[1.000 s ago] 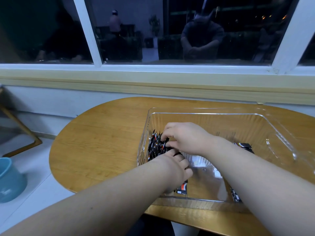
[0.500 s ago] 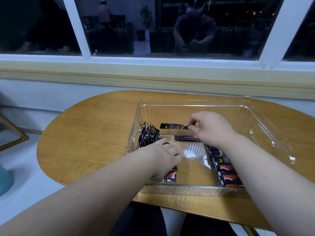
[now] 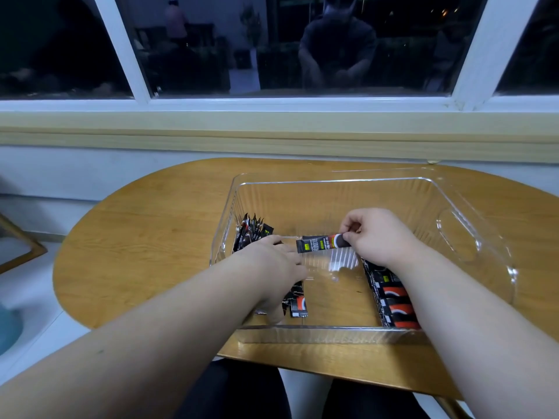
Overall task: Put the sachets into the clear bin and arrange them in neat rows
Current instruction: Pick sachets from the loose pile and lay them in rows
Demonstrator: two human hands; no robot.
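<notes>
One sachet (image 3: 322,244) is pinched at its right end between thumb and forefinger of the right hand (image 3: 379,237), at centre frame inside the clear bin (image 3: 332,180). It is held level, its long axis running left to right, its free end just beside the left hand (image 3: 272,267). The left hand is laid palm down over a standing row of sachets (image 3: 254,229) packed against the bin's left wall. Its fingers are seen fairly straight, and nothing is seen gripped. A few dark sachets (image 3: 298,306) are seen below its palm. A flat row of sachets (image 3: 391,297) is laid along the bin floor at lower right, partly covered by the right forearm.

Step judged in hand: a single sachet is being carried to the standing row. Next move, as judged: the sachet must be turned on edge and slid in beside the pack while the pack is kept from toppling.

The bin is set on a rounded wooden table (image 3: 145,252). A dark window (image 3: 193,43) is seen across the top of the frame, and a blue vessel (image 3: 7,328) at lower left. The left hand itself is judged to crowd the entry to the row.
</notes>
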